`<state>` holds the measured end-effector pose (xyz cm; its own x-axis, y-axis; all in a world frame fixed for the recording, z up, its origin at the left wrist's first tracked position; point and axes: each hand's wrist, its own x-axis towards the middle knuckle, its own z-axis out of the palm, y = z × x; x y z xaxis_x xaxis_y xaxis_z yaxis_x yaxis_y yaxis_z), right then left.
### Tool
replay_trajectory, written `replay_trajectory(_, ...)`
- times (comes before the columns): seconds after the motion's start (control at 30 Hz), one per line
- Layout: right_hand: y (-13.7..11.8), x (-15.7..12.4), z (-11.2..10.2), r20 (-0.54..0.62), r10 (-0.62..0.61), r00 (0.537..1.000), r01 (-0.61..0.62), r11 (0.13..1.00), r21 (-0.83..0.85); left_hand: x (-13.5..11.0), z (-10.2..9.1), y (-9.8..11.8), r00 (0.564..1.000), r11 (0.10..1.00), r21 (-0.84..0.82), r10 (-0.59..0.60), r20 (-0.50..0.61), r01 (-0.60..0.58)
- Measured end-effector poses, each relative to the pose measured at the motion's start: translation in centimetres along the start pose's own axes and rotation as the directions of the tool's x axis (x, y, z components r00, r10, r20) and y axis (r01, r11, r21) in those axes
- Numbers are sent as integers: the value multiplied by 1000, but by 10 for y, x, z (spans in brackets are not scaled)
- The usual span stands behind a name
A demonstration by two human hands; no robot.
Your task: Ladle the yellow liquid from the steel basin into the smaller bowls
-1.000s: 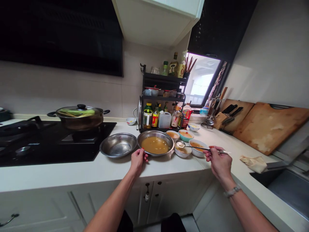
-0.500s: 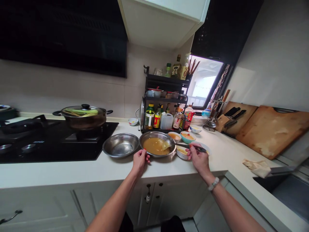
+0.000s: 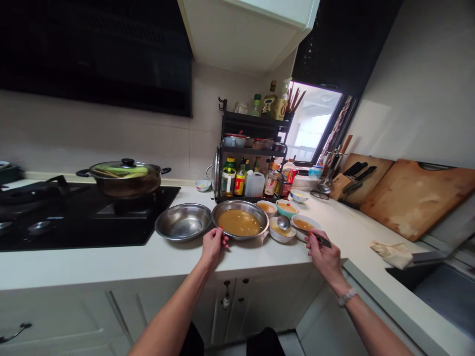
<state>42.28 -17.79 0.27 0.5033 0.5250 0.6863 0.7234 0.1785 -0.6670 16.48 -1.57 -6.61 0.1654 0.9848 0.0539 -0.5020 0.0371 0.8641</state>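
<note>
— How far along is it?
— The left hand (image 3: pixel 213 243) is gripping the steel basin (image 3: pixel 239 220), half full. The right hand (image 3: pixel 323 250) is clutching a ladle (image 3: pixel 284 223) over one small bowl (image 3: pixel 281 231); others are holding broth.

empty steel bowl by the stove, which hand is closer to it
Left. The left hand grips the rim of the soup bowl beside the empty steel bowl; the right hand holds a ladle farther right.

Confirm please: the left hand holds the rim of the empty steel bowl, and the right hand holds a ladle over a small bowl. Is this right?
Not quite. In the head view the left hand holds the rim of the steel bowl full of brown liquid; the empty bowl sits beside it. The right hand does hold the ladle over a small bowl.
</note>
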Motion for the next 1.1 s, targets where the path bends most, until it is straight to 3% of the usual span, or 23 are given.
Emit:
replay_trajectory(0.17, 8, -8, -5, 44, -3, 999, 5, 999, -37, 1, 0, 0, 1000, 1000, 15, 5, -3, -5)
replay_trajectory(0.33, 5, -8, -5, 41, 164, 986, -168, 979, 119, 1, 0, -1, 1000, 1000, 4, 12, -1, -12)
replay_trajectory(0.5, 9, 2, -5, 5, 349, 937, -331, 884, 329, 1, -1, -2, 1000, 1000, -3, 15, 0, -15)
replay_trajectory(0.67, 12, 9, -7, -40, 467, 883, -388, 778, 494, 1, -2, -2, 1000, 1000, 0, 11, 5, -11)
replay_trajectory(1.1, -2, 18, -11, -80, 438, 896, -333, 779, 532, 3, -2, -3, 1000, 1000, 3, 8, 5, -8)
